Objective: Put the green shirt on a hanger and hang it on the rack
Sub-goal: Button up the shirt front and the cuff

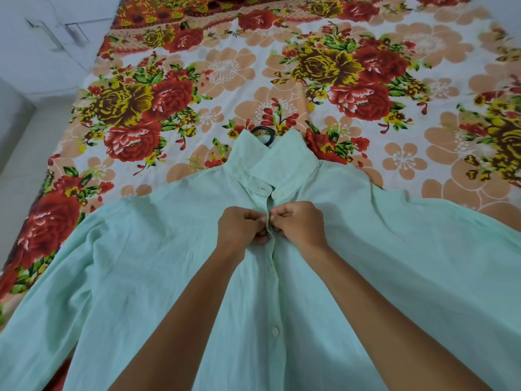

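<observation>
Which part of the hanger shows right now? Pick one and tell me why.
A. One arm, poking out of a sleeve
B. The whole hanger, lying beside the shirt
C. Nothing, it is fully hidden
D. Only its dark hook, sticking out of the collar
D: only the dark hook shows, curving out above the collar of the green shirt; the rest is hidden by the cloth.

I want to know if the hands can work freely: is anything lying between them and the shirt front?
Nothing visible does. The left hand and right hand already pinch the shirt at its button strip. The rack is out of view.
</observation>
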